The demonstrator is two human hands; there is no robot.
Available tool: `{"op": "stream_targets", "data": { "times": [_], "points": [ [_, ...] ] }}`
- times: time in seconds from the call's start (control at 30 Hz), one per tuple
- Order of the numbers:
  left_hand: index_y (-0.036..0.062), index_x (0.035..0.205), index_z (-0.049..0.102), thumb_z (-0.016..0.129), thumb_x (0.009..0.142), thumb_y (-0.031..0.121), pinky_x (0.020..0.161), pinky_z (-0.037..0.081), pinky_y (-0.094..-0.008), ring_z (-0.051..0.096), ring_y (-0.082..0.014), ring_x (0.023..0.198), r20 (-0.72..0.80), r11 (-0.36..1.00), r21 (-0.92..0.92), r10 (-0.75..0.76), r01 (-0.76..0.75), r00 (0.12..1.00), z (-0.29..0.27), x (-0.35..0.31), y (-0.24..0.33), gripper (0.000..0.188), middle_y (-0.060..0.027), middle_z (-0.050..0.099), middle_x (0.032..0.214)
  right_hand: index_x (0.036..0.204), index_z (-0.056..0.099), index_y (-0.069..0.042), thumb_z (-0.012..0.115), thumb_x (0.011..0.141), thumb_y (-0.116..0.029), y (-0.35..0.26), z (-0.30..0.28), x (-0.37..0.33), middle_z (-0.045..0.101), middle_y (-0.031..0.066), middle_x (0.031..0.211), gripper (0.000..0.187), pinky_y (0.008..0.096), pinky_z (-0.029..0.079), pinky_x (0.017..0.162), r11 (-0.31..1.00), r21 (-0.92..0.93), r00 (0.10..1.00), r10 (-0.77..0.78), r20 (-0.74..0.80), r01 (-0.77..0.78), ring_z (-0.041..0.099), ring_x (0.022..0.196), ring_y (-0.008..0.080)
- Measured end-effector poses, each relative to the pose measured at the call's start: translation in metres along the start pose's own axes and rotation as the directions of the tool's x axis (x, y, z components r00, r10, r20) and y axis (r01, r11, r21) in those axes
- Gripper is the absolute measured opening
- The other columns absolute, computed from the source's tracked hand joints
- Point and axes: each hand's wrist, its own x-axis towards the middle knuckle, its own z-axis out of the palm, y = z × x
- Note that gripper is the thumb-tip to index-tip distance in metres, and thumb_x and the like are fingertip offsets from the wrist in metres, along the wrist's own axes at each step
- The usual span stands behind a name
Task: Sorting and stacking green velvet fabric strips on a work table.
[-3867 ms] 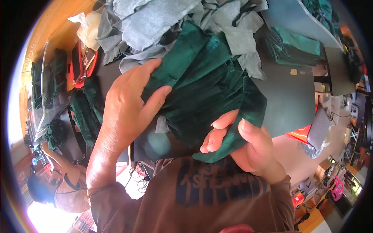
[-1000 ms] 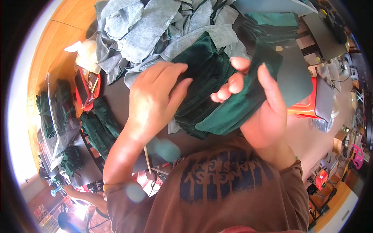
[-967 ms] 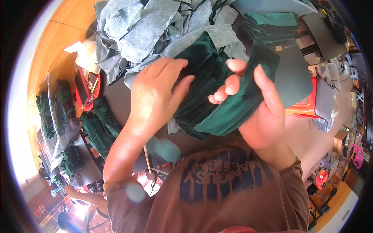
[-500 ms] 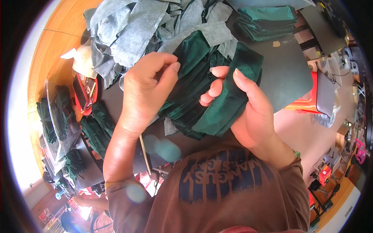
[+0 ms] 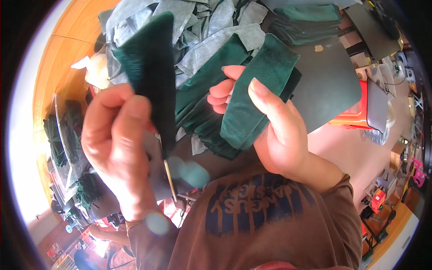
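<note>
Pinched between the thumb and fingers of my left hand (image 5: 117, 139) is a dark green velvet fabric piece (image 5: 150, 67), lifted and hanging at the left. My right hand (image 5: 285, 139) grips several green velvet strips (image 5: 258, 94), with the thumb on top and the fingers behind. Between the two hands, a fanned pile of green velvet pieces (image 5: 204, 85) lies on the dark table. Beyond it are heaped grey fabric pieces (image 5: 216, 40), partly covered by the lifted piece.
A folded stack of green velvet (image 5: 310, 24) lies at the far right of the table (image 5: 333, 85). An orange-red stool (image 5: 355, 108) stands right of it. More green bundles (image 5: 85, 189) are at the left. Part of another person (image 5: 112, 252) shows at the lower left.
My left hand has moved left and nearer to me, now with a single velvet piece lifted in it. My right hand has shifted slightly left, still gripping its strips.
</note>
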Motion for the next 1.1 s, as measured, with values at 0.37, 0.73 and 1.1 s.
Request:
{"op": "stream_targets", "data": {
  "times": [0.37,0.73,1.1],
  "points": [
    [-0.0031,0.114,0.059,0.057,0.081,-0.007,0.094,0.044,-0.0404,0.064,-0.0226,0.082,0.614,0.928,-0.095,0.339,-0.359,0.713,0.030,-0.007,-0.023,0.033,-0.0125,0.064,0.089,0.128,0.048,0.001,0.058,0.095,-0.034,-0.002,0.001,-0.019,0.058,0.0063,0.115,0.048,0.0298,0.043,0.093,0.998,-0.036,0.997,0.054,0.052,-0.052,0.055,0.104,0.0135],
    [0.0018,0.097,0.065,0.071,0.075,0.006,0.076,0.048,-0.0366,0.062,-0.0301,0.085,0.546,0.555,0.483,0.413,-0.677,0.729,0.035,0.032,-0.075,0.023,-0.0122,0.062,0.092,0.124,0.048,0.001,0.043,0.099,-0.030,-0.003,-0.026,-0.012,0.065,0.0141,0.103,0.041,0.0428,0.050,0.089,0.976,0.165,0.986,0.155,-0.062,-0.143,0.064,0.095,0.0273],
    [0.0034,0.091,0.066,0.070,0.076,0.008,0.073,0.048,-0.0382,0.061,-0.0323,0.081,0.595,0.517,0.533,0.333,-0.669,0.732,0.038,0.038,-0.082,0.016,-0.0119,0.062,0.086,0.120,0.051,0.001,0.047,0.098,-0.028,0.000,-0.034,-0.009,0.066,0.0128,0.097,0.036,0.0420,0.051,0.087,0.953,0.236,0.973,0.215,-0.087,-0.189,0.065,0.091,0.0263]
  ]
}}
